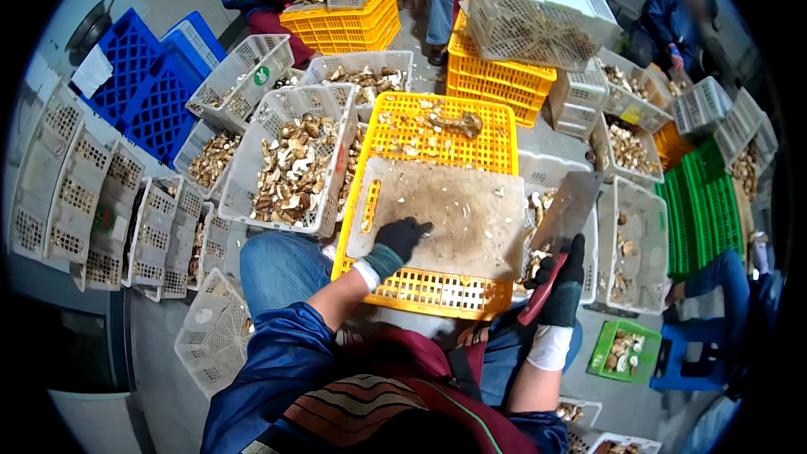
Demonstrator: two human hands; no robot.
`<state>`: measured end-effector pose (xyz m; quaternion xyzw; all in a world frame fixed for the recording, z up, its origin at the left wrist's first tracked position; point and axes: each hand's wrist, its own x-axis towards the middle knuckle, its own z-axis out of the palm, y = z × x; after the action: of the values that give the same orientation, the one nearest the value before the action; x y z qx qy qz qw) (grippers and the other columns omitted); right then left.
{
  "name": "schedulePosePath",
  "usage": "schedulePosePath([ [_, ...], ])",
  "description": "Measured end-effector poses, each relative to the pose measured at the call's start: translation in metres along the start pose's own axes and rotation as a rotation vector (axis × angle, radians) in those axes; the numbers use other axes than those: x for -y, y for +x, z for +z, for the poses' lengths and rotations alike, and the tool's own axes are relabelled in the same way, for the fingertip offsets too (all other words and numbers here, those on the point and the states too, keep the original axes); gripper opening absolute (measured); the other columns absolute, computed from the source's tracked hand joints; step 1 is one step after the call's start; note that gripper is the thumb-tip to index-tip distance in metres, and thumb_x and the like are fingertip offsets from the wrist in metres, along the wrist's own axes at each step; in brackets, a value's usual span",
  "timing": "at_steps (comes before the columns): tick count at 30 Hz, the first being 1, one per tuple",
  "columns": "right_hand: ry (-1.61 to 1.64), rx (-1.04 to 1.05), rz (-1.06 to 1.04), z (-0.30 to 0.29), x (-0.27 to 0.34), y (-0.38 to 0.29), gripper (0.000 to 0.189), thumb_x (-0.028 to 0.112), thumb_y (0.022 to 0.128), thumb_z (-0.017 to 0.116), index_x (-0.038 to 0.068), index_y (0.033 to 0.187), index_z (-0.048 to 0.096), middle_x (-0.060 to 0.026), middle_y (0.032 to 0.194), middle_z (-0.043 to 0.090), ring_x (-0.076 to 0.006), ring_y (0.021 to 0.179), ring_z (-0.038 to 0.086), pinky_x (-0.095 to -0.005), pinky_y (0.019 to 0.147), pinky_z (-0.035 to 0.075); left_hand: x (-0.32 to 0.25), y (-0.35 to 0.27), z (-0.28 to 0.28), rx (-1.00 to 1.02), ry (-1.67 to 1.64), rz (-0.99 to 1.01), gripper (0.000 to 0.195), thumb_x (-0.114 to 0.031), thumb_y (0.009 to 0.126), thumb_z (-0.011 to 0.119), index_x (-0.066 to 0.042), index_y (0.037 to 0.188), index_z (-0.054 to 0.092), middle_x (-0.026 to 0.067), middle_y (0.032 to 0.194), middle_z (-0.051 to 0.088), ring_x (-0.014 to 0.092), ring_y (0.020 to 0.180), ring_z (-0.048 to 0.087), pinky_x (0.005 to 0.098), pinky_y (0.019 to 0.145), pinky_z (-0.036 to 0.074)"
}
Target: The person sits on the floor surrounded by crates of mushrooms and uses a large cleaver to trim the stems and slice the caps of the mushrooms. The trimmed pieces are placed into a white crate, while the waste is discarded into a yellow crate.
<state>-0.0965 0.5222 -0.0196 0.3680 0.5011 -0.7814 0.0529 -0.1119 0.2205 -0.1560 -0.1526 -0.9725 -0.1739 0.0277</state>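
Observation:
My left hand (401,241), in a black glove with a green cuff, rests on the left part of a worn, pale cutting board (457,202). Its fingertips are near a small pale scrap; whether it pinches anything I cannot tell. The board lies on an upturned yellow plastic crate (422,297) between my knees. Just right of the board, my right hand (561,280), gloved too, grips the red handle of a cleaver (569,208), its broad blade pointing up and away. Small pale scraps dot the board. Beyond it, on the crate, lies a large brown mushroom (463,123) among trimmings.
White crates of cut mushrooms (293,170) stand left of the board, others on the right (630,151). A green tray (625,351) sits on the floor by a blue stool (693,353). Several people in blue jackets sit farther off, near stacked yellow crates (498,88).

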Motion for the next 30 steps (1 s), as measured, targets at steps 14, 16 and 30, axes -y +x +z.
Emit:
schedulePosePath([
  [14, 0.072, -0.001, 0.231, 0.013, -0.007, 0.012, 0.061, 0.068, 0.074, 0.048, 0.010, 0.057, 0.049, -0.0070, 0.044, 0.043, -0.0245, 0.033, 0.043, -0.0374, 0.031, 0.042, 0.098, 0.144, -0.032, -0.439, 0.039, -0.257, 0.055, -0.040, 0.075, 0.063, -0.009, 0.119, 0.052, 0.0155, 0.112, 0.056, 0.031, 0.105, 0.052, 0.0400, 0.090, 0.040],
  [16, 0.067, 0.030, 0.292, 0.011, -0.009, 0.014, 0.061, 0.067, 0.075, 0.047, 0.010, 0.053, 0.047, -0.0071, 0.043, 0.043, -0.0248, 0.033, 0.043, -0.0375, 0.031, 0.041, 0.070, 0.189, -0.021, -0.389, 0.019, -0.232, 0.052, -0.039, 0.075, 0.062, -0.012, 0.119, 0.053, 0.0144, 0.111, 0.057, 0.031, 0.105, 0.051, 0.0414, 0.089, 0.041],
  [30, -0.038, -0.025, 0.325, 0.029, 0.004, 0.007, 0.061, 0.067, 0.074, 0.050, 0.008, 0.060, 0.048, -0.0077, 0.046, 0.044, -0.0237, 0.033, 0.044, -0.0369, 0.031, 0.041, 0.049, 0.251, -0.013, -0.088, 0.183, -0.131, 0.027, -0.025, 0.075, 0.059, -0.016, 0.100, 0.063, 0.0098, 0.094, 0.062, 0.029, 0.088, 0.059, 0.0374, 0.075, 0.047],
])
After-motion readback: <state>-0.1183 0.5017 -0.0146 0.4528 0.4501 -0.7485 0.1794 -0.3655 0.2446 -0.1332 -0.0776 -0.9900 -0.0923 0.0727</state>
